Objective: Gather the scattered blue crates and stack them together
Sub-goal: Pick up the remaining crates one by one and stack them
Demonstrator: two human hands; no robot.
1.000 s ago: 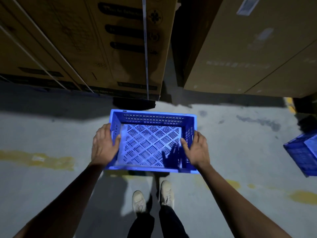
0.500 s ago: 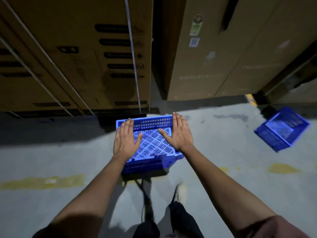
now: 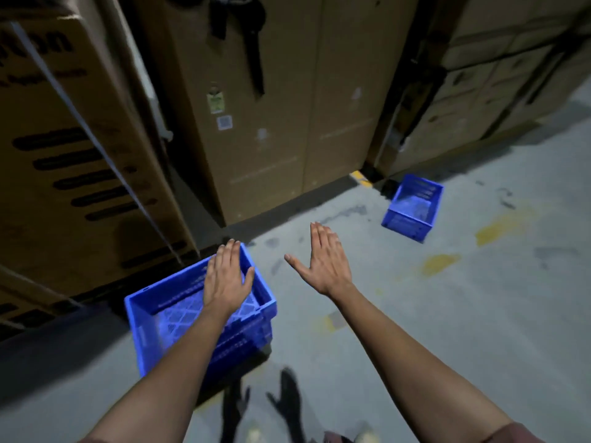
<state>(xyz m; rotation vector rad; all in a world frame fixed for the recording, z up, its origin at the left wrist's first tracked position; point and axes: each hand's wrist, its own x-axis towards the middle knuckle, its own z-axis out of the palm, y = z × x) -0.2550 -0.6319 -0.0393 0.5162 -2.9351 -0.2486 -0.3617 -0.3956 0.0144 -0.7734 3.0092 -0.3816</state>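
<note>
Neither hand grips anything. The left hand (image 3: 227,281) is spread flat, palm down, fingers together, over the far right part of the near crate (image 3: 166,318), hovering above its open top; whether it touches the rim cannot be told. The right hand (image 3: 324,260) is also open and flat, thumb stretched out to the left, held over bare floor (image 3: 463,330) to the right of that crate and clear of it.

Half a second ago both hands lay over the same crate, one at each side; since then the right hand has come off it and swung out to the right, and the view has turned that way. A second ago both hands clasped the crate's side walls.

The near crate sits on what looks like another blue crate below it, on the floor against tall cardboard boxes (image 3: 271,123). A second blue crate (image 3: 412,207) stands alone further off to the right, well apart from the right hand, near the foot of the boxes beside a yellow floor mark (image 3: 361,180).
</note>
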